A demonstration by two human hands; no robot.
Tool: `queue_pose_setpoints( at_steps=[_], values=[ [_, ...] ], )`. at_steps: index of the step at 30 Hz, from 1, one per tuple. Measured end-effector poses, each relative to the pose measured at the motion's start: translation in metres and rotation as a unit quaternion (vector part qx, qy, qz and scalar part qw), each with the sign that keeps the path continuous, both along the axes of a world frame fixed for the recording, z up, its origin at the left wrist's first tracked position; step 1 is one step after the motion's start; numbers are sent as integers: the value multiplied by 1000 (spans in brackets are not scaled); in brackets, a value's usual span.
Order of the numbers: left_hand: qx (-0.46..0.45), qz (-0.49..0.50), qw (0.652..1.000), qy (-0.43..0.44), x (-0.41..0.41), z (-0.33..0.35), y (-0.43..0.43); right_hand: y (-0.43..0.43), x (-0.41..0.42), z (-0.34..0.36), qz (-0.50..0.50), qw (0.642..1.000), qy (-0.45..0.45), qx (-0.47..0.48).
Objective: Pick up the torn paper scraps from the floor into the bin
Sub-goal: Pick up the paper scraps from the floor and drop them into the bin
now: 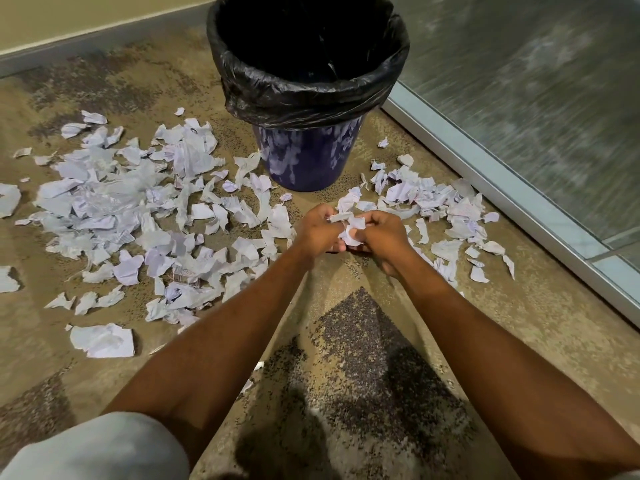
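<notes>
A blue bin point(308, 157) lined with a black bag point(311, 95) stands upright on the carpet, just beyond my hands. Between my hands is a small wad of torn paper scraps point(351, 228). My left hand point(317, 232) and my right hand point(379, 237) are both curled around it, close together and low over the floor in front of the bin. Many white scraps lie in a wide spread on the left point(138, 209). A smaller patch of scraps lies on the right point(440, 209).
A metal-framed frosted glass panel point(519, 188) runs along the right, close to the bin. A grey baseboard and wall point(86, 36) close off the far left. One larger crumpled sheet point(102, 341) lies near my left forearm. My knee in light cloth point(97, 448) shows at bottom left.
</notes>
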State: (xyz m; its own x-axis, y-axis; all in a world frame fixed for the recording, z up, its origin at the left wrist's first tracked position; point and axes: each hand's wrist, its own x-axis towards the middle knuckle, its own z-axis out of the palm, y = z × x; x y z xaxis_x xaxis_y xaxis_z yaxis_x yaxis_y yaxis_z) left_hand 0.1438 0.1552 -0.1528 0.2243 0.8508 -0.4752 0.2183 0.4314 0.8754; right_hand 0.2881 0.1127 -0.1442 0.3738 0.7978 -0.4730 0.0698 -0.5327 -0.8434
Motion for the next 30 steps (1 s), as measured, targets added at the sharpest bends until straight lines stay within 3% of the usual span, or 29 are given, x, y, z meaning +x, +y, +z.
queue_pose_setpoints(
  at_steps=[6,21,26,30],
  values=[
    [32,-4,998,-46,18,42,-5,-9,17,46,-20,999,-8,41],
    [193,35,968,-158,31,220,35,19,23,231,16,964,26,266],
    [192,58,965,-167,0,261,68,67,-3,268,40,960,6,278],
    [132,84,974,-166,-19,268,98,105,-23,270,55,963,-39,261]
  ],
)
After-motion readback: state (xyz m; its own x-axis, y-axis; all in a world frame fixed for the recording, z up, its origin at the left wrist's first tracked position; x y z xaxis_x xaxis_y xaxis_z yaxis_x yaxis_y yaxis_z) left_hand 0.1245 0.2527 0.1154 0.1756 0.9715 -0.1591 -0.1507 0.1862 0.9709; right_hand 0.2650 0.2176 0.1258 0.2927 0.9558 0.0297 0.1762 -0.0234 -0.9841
